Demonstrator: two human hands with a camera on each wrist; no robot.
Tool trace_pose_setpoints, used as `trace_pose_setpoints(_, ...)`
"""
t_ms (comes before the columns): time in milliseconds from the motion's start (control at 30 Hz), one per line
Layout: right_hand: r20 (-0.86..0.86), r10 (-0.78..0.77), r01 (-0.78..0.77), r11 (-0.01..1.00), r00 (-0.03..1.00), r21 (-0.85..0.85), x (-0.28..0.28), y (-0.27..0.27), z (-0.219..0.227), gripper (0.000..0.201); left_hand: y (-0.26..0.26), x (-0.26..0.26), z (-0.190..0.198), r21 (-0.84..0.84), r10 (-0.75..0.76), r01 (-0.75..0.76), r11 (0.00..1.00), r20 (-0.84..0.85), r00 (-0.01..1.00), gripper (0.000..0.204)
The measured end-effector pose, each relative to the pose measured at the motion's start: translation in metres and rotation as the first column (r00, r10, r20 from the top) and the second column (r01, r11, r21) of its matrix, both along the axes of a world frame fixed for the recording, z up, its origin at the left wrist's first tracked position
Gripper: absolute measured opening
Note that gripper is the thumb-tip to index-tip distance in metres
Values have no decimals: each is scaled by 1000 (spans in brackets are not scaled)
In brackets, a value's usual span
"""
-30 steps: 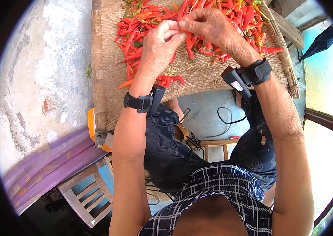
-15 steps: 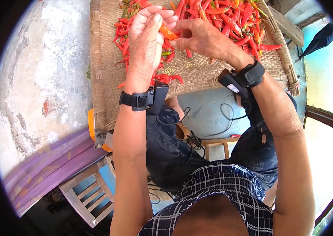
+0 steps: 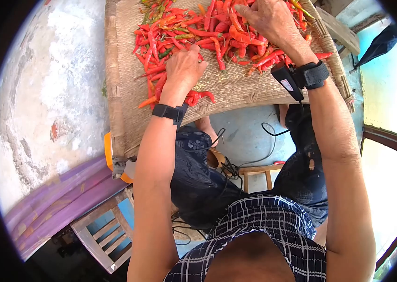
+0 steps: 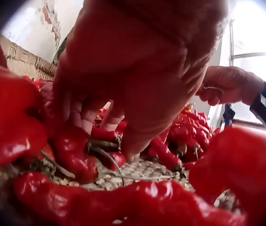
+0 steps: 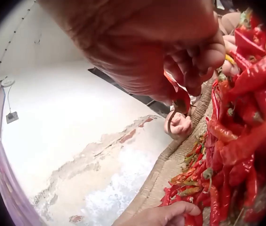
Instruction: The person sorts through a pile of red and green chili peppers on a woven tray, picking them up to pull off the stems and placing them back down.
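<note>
In the head view my left hand (image 3: 184,68) reaches down, back upward, onto the left heap of red chili peppers (image 3: 154,44). The left wrist view shows its fingers pointing down among glossy chilies (image 4: 74,148), the thumb (image 4: 132,153) apart from them. At the top of the head view my right hand (image 3: 273,21) hangs over the larger chili heap (image 3: 240,37). Seen from the right wrist, its curled fingers hold a red chili pepper (image 5: 182,100) whose curved stem points down.
A woven tray (image 3: 226,91) with a raised rim carries the chilies. Another person's fingers (image 5: 180,125) show beyond that rim. A rough wall (image 3: 53,70) stands at the left. Below are a small wooden stool (image 3: 254,170), loose black cables (image 3: 231,171) and a slatted wooden chair (image 3: 104,230).
Both hands were together over the tray, with an orange chili between them half a second ago. They have separated: the left is down at the left heap, the right further away over the right heap.
</note>
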State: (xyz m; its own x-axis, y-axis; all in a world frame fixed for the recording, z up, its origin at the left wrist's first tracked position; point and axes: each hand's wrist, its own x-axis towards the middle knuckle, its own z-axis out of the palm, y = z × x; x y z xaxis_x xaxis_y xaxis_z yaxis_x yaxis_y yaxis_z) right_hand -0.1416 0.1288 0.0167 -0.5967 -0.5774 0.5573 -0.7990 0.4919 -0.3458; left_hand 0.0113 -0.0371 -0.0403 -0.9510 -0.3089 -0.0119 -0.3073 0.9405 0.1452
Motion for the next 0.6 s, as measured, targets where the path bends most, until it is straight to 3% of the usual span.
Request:
trace_pose_setpoints(67,57,30,-27,998,998,-51,0,3,-1,30,0,-3,-3,-5,-5,5,1000,-9,1000,39)
trace_pose_setpoints(133,71,149,-145,988,986,-57,2,4,1,29,4,-4,3,106,37,-41,994,45,998,34)
trace_pose_setpoints(200,-27,173,-174,984,985,-28,0,3,-6,25,3,-4,2,134,41,-46,990,40,998,31)
trace_pose_setpoints(267,50,313,-309,948,948,-72,4,3,-9,24,1,-3,4,162,46,-51,985,35,998,28)
trace_pose_setpoints(367,245,337,-321,941,909,-105,18,0,-10,19,-1,3,15,653,171,-101,751,-44,984,19)
trace_pose_setpoints(400,351,365,-348,931,862,-112,21,-2,-10,19,-1,5,21,651,170,-101,752,-44,984,19)
trace_pose_setpoints(433,374,354,-363,930,857,-49,23,-4,-11,22,-1,6,25,726,168,-48,686,-93,981,19)
trace_pose_setpoints(467,375,355,-364,930,857,-50,27,-4,-13,22,0,9,31,791,172,8,611,-143,975,20)
trace_pose_setpoints(533,315,469,-458,882,825,-111,35,-6,-18,28,2,12,44,793,143,12,609,-125,982,22)
trace_pose_setpoints(600,318,457,-464,884,831,-56,41,-10,-22,34,6,14,49,838,125,94,538,-189,974,21)
